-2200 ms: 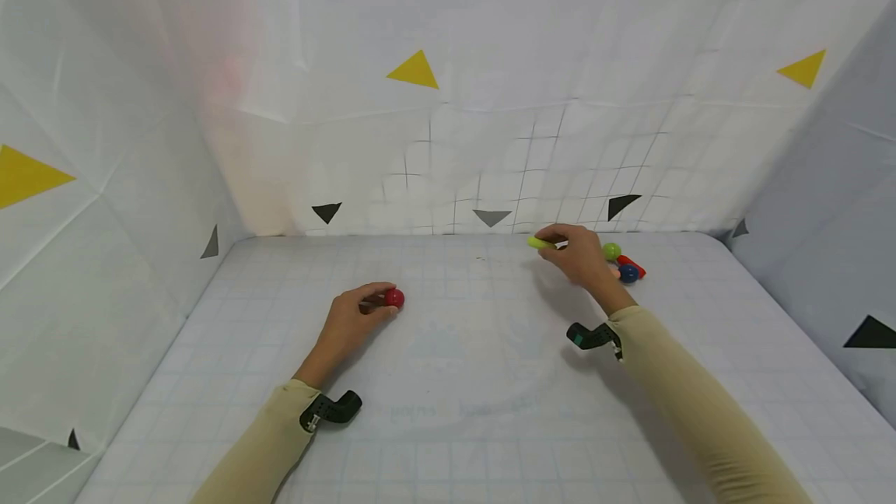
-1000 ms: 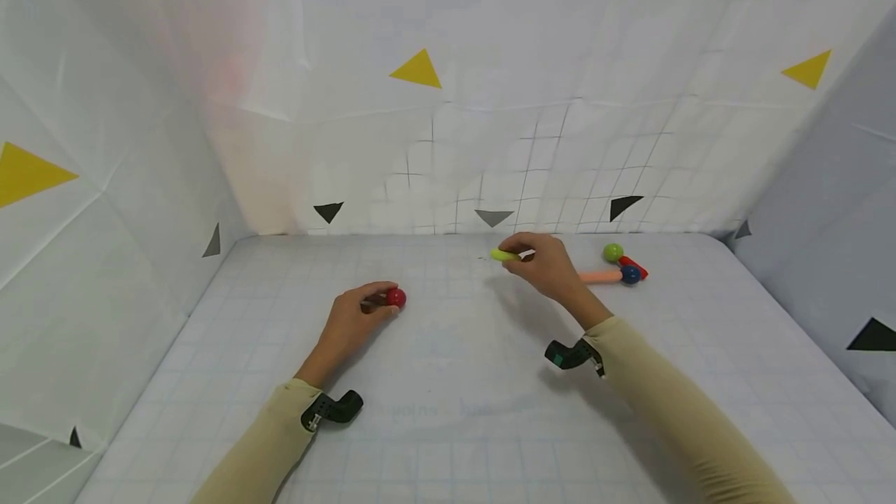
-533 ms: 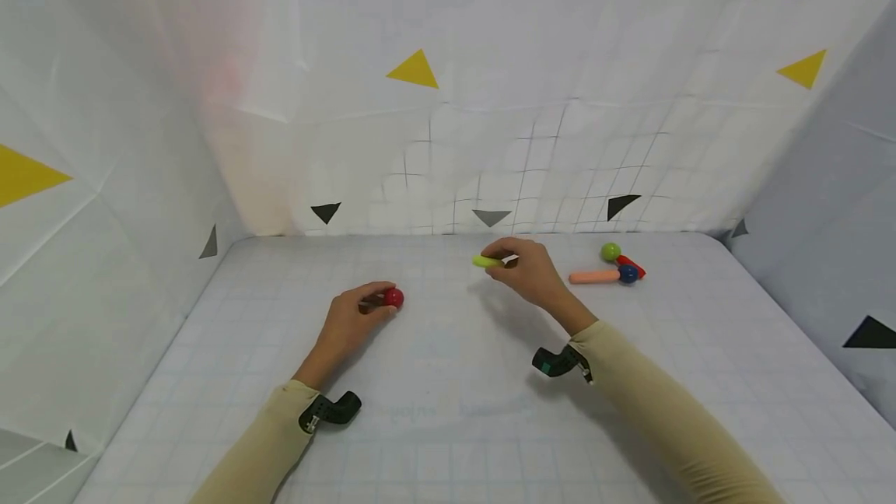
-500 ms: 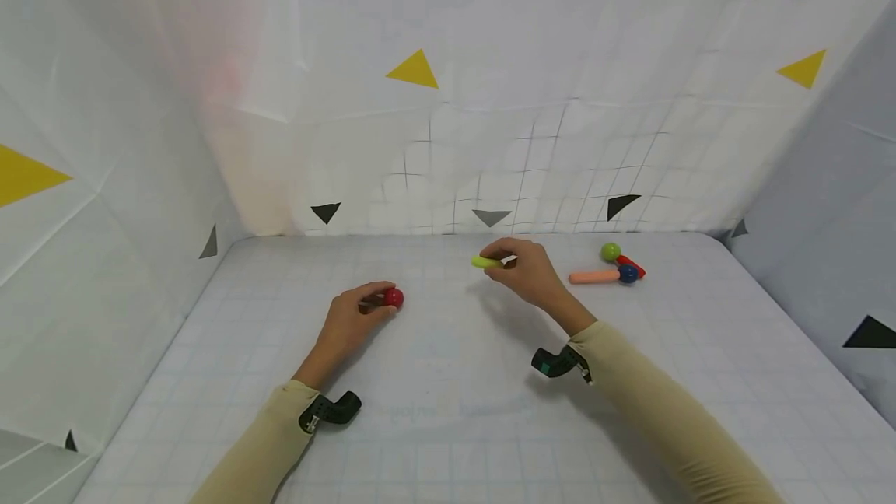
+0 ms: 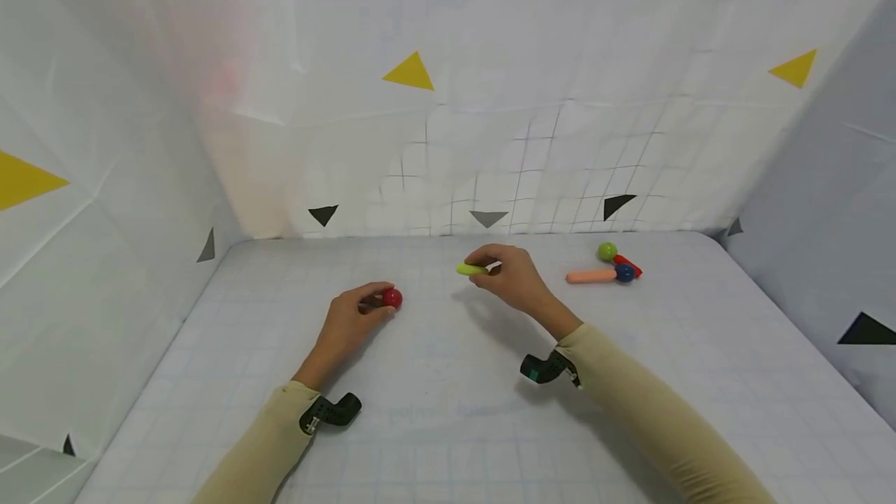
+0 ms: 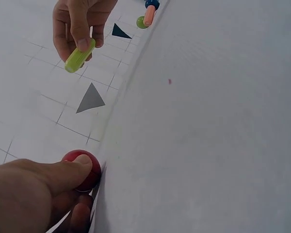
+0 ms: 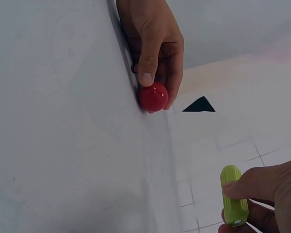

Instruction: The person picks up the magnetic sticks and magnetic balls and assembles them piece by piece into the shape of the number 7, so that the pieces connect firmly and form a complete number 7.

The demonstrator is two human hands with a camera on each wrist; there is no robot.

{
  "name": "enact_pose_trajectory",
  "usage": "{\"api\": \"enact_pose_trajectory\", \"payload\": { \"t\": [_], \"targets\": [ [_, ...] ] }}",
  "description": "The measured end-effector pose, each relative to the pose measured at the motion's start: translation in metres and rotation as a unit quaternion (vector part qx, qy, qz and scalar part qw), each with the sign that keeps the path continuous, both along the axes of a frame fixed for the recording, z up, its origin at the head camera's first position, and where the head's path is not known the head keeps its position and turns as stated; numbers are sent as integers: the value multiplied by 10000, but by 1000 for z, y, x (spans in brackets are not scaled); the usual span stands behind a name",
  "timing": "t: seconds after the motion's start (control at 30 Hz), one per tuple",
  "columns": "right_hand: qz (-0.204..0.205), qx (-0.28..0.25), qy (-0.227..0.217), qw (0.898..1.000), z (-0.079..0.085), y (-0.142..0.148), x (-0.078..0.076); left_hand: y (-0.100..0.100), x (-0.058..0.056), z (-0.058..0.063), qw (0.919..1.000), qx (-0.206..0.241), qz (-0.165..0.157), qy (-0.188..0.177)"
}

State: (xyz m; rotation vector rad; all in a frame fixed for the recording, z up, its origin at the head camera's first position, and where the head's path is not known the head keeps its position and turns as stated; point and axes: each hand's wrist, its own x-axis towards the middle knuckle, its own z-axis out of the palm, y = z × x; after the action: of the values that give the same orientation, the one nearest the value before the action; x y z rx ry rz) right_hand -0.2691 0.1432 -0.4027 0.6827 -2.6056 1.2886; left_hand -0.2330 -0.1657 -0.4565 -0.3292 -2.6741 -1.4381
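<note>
The yellow-green ribbed handle (image 5: 470,269) is held above the back half of the bench (image 5: 448,442), about midway between its left and right edges; its long axis lies nearly parallel to the back edge, with the free end pointing towards the left edge. The right wrist view shows a pale hole in one of its ends. The right hand (image 5: 509,277) pinches it between thumb and curled fingers, parted only as far as the handle is thick. The left hand (image 5: 350,321) grips a glossy red ball (image 5: 393,298) low at the bench surface, left of the handle and nearer the front edge, thumb and fingers spread just enough to span it. Towards the back right corner lie an orange handle (image 5: 590,276), pointing to the left edge, a dark blue ball (image 5: 625,272) at its right end, a red handle (image 5: 635,269) slanting behind that and a green ball (image 5: 607,251). Compared with 2.2 s ago, the yellow-green handle has travelled left and forward from near the back edge, uncovering the orange handle, while the left hand and red ball have stayed put.
</note>
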Motion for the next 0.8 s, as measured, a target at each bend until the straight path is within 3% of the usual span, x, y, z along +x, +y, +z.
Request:
{"api": "enact_pose_trajectory", "payload": {
  "t": [0.4, 0.8],
  "targets": [
    [148, 82, -54, 9998, 0, -11, 3, 9, -2, 3, 9996, 7, 114, -261],
    [170, 41, -51, 9998, -3, -21, 4, 9, -2, 5, 9996, -67, 114, -233]
  ]
}}
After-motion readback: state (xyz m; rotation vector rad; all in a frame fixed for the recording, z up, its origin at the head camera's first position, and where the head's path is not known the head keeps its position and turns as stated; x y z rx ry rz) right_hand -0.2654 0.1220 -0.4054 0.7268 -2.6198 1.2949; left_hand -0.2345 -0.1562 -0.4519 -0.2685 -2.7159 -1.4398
